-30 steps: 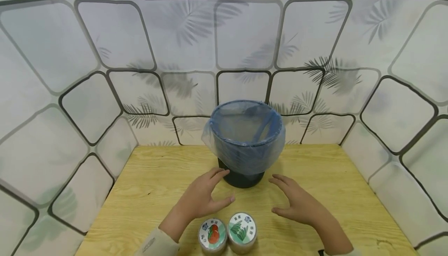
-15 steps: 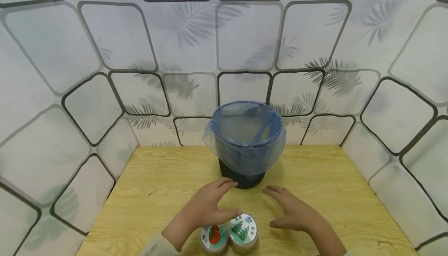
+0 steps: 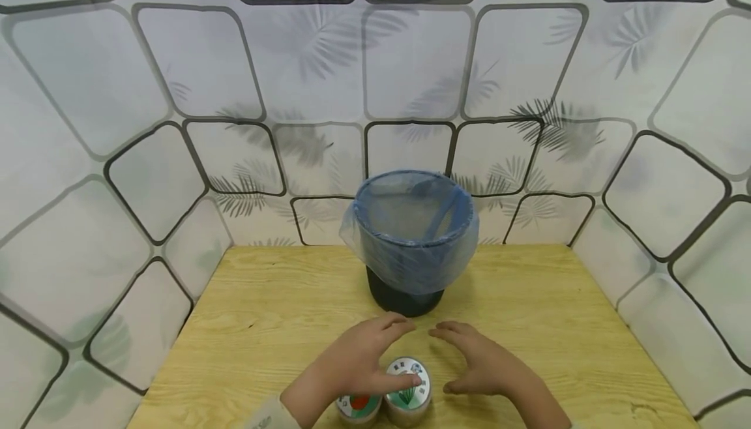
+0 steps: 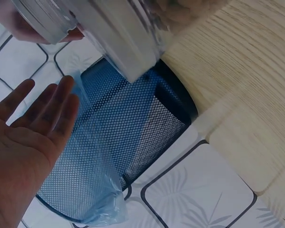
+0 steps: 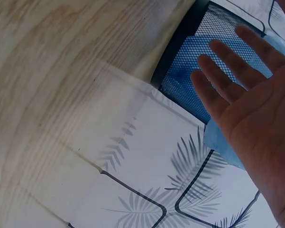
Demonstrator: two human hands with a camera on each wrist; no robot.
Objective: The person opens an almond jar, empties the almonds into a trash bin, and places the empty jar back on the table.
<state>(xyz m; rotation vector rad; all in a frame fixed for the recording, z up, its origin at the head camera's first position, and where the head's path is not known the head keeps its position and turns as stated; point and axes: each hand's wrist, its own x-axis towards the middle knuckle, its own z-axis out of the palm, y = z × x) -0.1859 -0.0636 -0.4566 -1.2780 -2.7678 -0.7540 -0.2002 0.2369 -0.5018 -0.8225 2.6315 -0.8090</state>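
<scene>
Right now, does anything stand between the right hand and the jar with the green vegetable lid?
In the head view, nothing visible does: bare tabletop shows between the right hand and that jar. The left hand, though, partly covers its lid there.

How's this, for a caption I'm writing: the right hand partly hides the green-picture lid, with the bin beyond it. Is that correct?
Wrong hand: the head view shows the left hand partly hiding the green-picture lid, with the bin beyond it.
</scene>
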